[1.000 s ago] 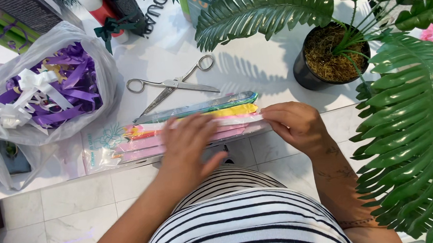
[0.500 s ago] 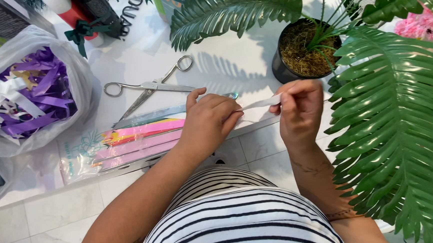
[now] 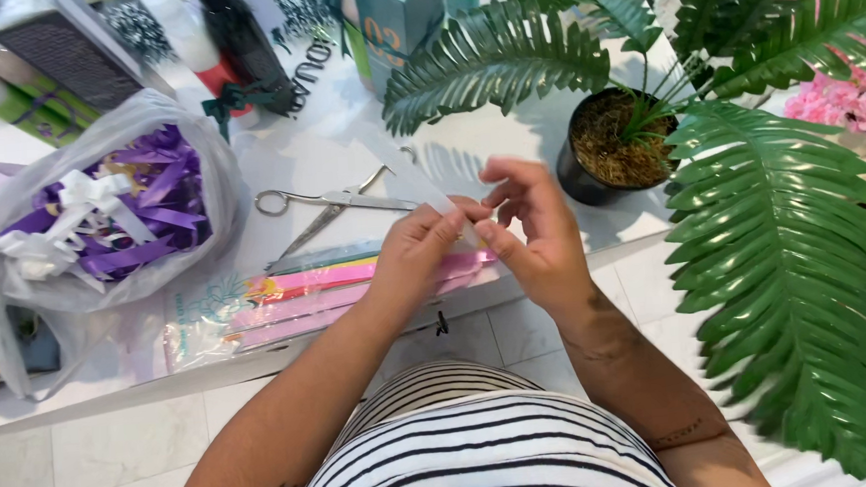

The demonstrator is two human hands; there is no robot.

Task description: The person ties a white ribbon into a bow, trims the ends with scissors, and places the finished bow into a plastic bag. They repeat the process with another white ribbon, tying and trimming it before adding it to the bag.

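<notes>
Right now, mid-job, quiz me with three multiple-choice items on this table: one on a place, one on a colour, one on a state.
1. Where do the scissors lie?
A. in the plant pot
B. on the white table, beyond the coloured paper strips
C. inside the plastic bag

2. What colour are most ribbons in the plastic bag?
A. purple
B. orange
C. black

3. What do the left hand and right hand do?
A. rest flat and apart
B. grip the scissors
C. pinch one pale strip together

Answers: 1 B, they rest past the paper strips. 2 A, purple loops dominate. 3 C, fingertips meet on it.
</notes>
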